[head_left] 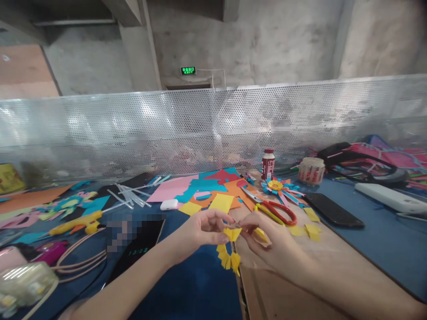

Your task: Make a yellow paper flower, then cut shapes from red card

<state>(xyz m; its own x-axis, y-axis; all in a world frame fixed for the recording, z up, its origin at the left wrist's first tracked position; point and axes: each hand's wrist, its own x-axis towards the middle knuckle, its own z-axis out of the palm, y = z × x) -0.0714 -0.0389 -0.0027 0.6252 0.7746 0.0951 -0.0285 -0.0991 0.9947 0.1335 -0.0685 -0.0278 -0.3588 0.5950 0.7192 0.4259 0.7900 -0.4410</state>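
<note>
Both hands meet over the near middle of the table. My left hand (200, 229) is closed in a pinch on a string of small folded yellow paper pieces (228, 258), which curls downward below the fingers. Fingertips of my right hand (273, 240) press together at the string's upper end, close to the left fingertips. Another small folded yellow paper (261, 235) shows against the right palm. Exactly what the right fingertips grip is too small to make out. Beyond the hands lie red-orange scissors (283, 212) and a yellow paper sheet (222, 202).
A yellow glue gun (78, 222), glue sticks (128, 195) and a dark tablet (140, 244) are at left. Coloured paper (173, 189), a small bottle (267, 164), a paper flower (275, 186), a glass jar (311, 171) and a black phone (335, 210) lie farther back. A perforated metal screen (167, 129) stands behind.
</note>
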